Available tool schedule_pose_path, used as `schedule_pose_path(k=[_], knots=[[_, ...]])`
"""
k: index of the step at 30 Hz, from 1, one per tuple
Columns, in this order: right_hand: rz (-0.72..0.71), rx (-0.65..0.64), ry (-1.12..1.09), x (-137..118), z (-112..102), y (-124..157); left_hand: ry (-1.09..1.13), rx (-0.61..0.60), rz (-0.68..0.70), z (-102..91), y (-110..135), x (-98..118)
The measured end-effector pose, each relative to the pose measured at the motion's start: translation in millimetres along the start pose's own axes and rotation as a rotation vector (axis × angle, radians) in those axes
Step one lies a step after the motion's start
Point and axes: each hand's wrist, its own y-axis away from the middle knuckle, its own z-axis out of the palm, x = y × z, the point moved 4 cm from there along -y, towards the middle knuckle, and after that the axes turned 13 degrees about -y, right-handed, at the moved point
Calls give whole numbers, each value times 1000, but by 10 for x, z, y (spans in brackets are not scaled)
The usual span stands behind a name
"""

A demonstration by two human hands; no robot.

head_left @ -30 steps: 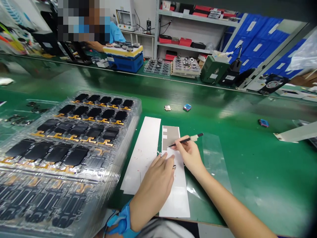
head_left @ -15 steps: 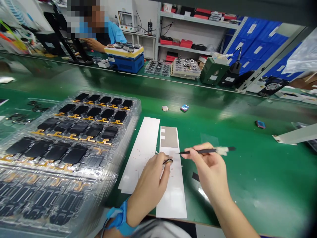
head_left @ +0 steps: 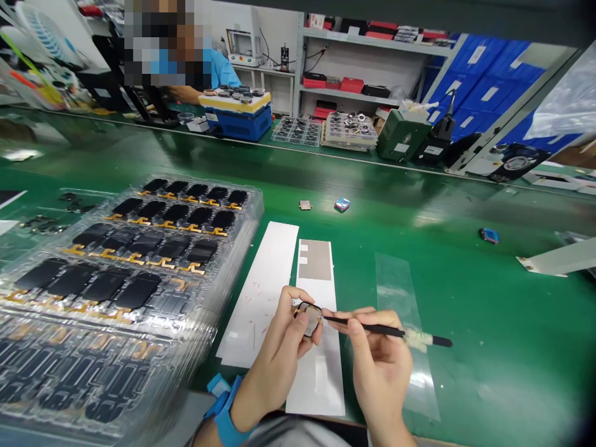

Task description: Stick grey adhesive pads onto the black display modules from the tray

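My left hand (head_left: 278,355) is closed on a small watch display (head_left: 310,323), holding it between thumb and fingers with its grey back turned up. In my right hand (head_left: 382,363) is a pair of black tweezers (head_left: 367,326), pale tape wrapped round the rear part. The tweezer tip meets the right edge of the display. Below the hands lies a white sheet strip (head_left: 315,391) with a grey-brown patch (head_left: 317,264) at its far end. Beside it on the left rests another white sheet (head_left: 274,248) with small reddish bits on it.
A stack of clear plastic trays (head_left: 255,197) holding several black displays stands on the left. A clear film (head_left: 395,279) lies right of the sheets. Small parts, one grey (head_left: 305,205) and one blue (head_left: 342,204), sit farther back. A co-worker (head_left: 223,68) sits across the bench.
My left hand has turned the display so its grey back faces up. My right hand has moved down and slightly left, bringing the tweezer tip to the display's edge.
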Motion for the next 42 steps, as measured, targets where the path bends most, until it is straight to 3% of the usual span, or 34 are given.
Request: schedule_pose_path(k=[20, 34, 40, 42], knots=[[27, 32, 50, 30, -2, 22, 35, 49, -10, 22, 13, -36], [-13, -24, 14, 9, 6, 18, -37, 129, 5, -2, -38, -65], [-50, 132, 16, -156, -180, -42, -192, 166, -31, -30, -40, -70], [-26, 158, 84, -224, -317, -34, -267, 119, -44, -10, -19, -63]])
